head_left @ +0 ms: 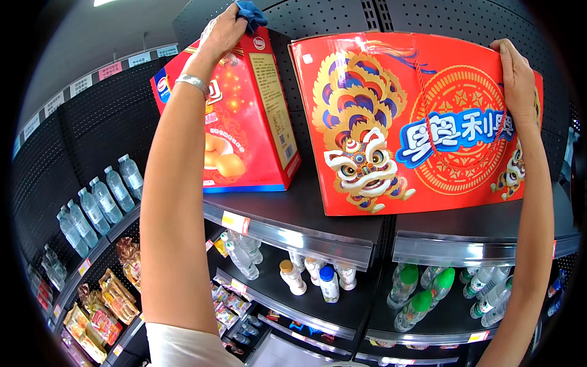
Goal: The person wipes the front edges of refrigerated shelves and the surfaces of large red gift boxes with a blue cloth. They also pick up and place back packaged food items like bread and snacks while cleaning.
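My left hand [225, 30] is raised to the top of a red gift box [232, 122] with a blue lower edge. Its fingers are closed on a crumpled blue cloth [251, 14], which rests at the box's upper corner. A wider red gift box [367, 122], with a lion-dance picture and a red cord handle [428, 104], stands on the top shelf to the right, slightly tilted. My right hand [517, 79] grips its upper right edge, the fingertips bent over the top and partly hidden behind it.
Below the black top shelf [306, 211], white bottles [329, 284] and green-capped bottles [420, 306] stand on a lower shelf. At left, clear water bottles [104, 199] line another shelf above packaged bread [116, 296]. Clear price strips [293, 235] run along the shelf fronts.
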The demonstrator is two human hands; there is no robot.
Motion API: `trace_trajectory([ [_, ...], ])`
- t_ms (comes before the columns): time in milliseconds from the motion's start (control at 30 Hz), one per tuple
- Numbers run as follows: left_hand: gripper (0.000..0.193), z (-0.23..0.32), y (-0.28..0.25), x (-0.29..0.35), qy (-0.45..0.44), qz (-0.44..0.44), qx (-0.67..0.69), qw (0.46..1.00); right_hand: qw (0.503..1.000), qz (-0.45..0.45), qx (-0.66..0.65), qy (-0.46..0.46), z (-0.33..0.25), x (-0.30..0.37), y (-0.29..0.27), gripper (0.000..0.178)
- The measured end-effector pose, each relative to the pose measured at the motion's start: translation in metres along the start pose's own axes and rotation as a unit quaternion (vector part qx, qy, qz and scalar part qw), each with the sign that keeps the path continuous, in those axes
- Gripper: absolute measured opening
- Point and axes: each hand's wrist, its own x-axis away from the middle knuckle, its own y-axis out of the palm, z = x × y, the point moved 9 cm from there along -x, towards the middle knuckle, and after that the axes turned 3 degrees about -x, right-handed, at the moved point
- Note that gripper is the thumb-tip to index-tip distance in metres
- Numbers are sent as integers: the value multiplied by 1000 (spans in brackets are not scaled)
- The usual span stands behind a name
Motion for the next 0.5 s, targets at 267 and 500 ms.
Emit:
trace_trajectory([
  [267, 26, 76, -47, 41, 41, 143, 63, 987, 1000, -22, 9, -12, 15, -2, -2, 43],
  [500, 30, 60, -53, 39, 54, 190, 35, 980, 997, -50, -41, 50, 49, 4, 14, 48],
])
